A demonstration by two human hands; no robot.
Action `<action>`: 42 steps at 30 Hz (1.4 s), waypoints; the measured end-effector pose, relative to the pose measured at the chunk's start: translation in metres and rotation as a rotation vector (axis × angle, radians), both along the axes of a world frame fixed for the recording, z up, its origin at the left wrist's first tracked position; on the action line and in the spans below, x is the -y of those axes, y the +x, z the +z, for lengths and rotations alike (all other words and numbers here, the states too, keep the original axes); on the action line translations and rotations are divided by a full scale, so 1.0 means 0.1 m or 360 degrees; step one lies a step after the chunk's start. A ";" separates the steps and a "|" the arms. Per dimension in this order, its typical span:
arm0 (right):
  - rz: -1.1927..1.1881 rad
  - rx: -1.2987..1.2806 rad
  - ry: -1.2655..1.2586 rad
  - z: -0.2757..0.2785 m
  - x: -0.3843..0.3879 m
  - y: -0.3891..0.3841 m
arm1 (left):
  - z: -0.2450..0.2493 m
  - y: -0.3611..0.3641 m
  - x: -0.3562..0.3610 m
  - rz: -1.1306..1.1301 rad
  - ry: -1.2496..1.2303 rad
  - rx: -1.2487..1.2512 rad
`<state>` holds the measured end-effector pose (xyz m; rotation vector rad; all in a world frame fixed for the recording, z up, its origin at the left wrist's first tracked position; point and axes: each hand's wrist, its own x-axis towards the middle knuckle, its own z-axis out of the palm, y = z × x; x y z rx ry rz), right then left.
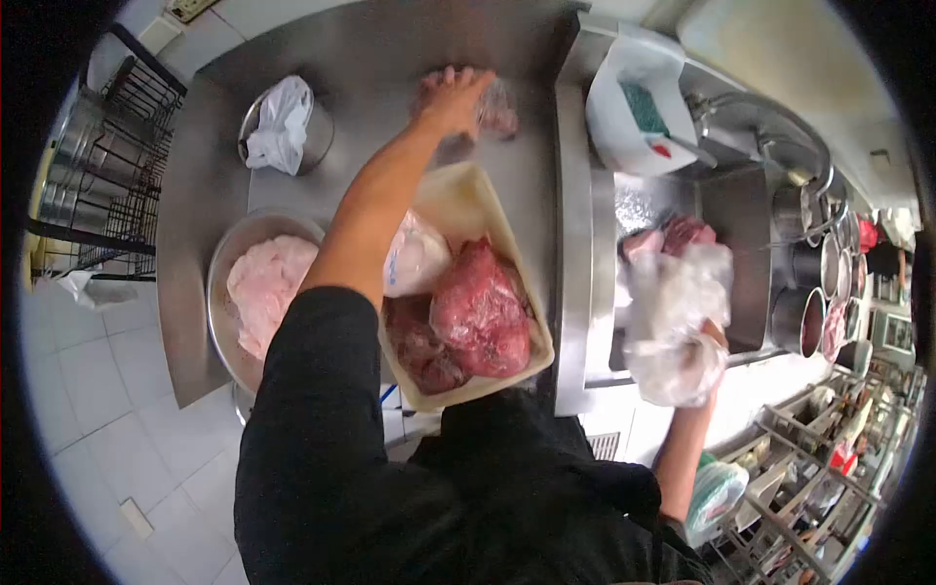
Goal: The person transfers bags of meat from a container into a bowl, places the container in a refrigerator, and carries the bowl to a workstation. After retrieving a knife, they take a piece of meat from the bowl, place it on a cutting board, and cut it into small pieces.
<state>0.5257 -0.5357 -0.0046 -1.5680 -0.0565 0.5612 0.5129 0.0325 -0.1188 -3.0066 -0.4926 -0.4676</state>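
Note:
My left hand (453, 102) is closed on a plastic-wrapped piece of meat (499, 115) at the back of the steel counter, partly hidden by the hand. My right hand (707, 363) grips a clear plastic bag (680, 302) over the sink, its fingers partly covered by the plastic. Behind the bag, red meat (688, 232) lies in the sink. Between my arms stands a cream-coloured tub (534, 366) with large wrapped red meat pieces (480, 310) and a paler wrapped piece (417, 256).
Left of the tub, a steel bowl (216, 292) holds pale raw meat (271, 283). Behind it is a steel pot (320, 136) with a white plastic bag (281, 127). A white container (614, 136) and a faucet (824, 146) stand by the sink (736, 210). A black wire rack (136, 156) is far left.

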 end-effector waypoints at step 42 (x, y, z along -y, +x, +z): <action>-0.0809 -0.0354 -0.0569 -1.09 4.07 -0.51 | 0.21 -1.52 1.97 0.0741 -0.0847 -0.0014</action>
